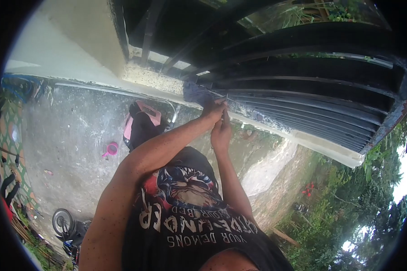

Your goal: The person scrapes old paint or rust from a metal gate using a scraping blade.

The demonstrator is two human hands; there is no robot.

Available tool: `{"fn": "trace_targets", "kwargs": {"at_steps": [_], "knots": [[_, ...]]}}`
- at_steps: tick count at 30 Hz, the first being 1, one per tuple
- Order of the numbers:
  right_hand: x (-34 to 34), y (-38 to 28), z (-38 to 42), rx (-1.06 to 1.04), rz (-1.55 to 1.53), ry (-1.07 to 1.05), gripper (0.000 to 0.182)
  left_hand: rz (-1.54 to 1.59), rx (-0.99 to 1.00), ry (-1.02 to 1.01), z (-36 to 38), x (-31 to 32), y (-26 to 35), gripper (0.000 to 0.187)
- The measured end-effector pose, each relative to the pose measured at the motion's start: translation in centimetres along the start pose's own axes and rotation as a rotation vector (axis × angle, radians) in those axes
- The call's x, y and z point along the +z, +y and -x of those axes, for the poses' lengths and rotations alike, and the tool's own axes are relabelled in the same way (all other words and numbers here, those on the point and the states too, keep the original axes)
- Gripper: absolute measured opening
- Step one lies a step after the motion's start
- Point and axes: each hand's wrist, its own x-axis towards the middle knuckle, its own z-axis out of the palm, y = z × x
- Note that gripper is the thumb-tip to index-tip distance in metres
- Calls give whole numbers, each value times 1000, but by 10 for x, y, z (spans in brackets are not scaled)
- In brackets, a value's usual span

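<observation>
My left hand (pixel 214 109) and my right hand (pixel 221 130) meet at the edge of a pale concrete sill (pixel 156 82), beneath a window grille of dark metal bars (pixel 303 97). The fingers of both hands are bent close together. Whatever sits between them is too small or hidden to make out. A crumpled dark grey-blue cloth (pixel 196 92) lies on the sill, right beside my left hand. The lower bars of the grille run just past my fingertips.
Below stands a pink plastic item (pixel 150 110) with dark fabric against it. A pink dipper (pixel 111 149) lies on the concrete floor (pixel 72 135). A motorbike wheel (pixel 63 221) shows at lower left. Green plants (pixel 348 203) grow at right. A pale pipe (pixel 172 110) runs along the wall.
</observation>
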Motion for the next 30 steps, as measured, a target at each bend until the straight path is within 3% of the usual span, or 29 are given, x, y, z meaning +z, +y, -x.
{"fn": "trace_targets", "kwargs": {"at_steps": [1,3,4,6,7,8,10,12,15,18,22,24,25,26,28,29,30], "knots": [[0,-7,-3,-9,0,-10,51,5,5,10,4,0,9,48],[-6,-10,7,-202,-16,174,52,-24,144,-14,14,9,6,42],[-5,-6,10,-192,-11,174,52,-24,134,-18,16,9,2,42],[4,3,1,52,-22,64,51,-49,154,29,8,4,4,42],[12,10,-3,-106,67,113,51,48,81,52,0,0,-4,41],[12,18,-3,-114,63,118,51,45,91,52,-7,-4,-13,41],[0,20,-5,-19,102,-89,53,-12,118,68,0,-6,-7,43],[-16,28,-2,88,87,-140,52,61,33,40,7,0,-14,44],[-26,39,-4,-299,160,31,52,229,109,39,10,11,-24,44],[-30,54,-7,-163,280,-73,51,110,16,-32,3,3,-28,54],[-30,62,-11,-210,196,-82,51,132,2,-48,6,0,-27,53],[-21,66,-18,-594,82,98,52,122,71,-76,10,1,-19,52],[-28,44,-5,-239,-73,-65,52,66,87,-84,16,2,-10,52],[-35,16,3,-244,-79,-60,52,59,93,-84,22,3,-2,52],[-41,-28,15,181,-341,-115,52,30,156,-101,29,7,7,52],[-30,-24,16,-26,-319,42,52,26,157,-99,29,8,10,52],[-23,-18,15,-25,-322,41,52,90,134,-122,26,9,11,52]]}}
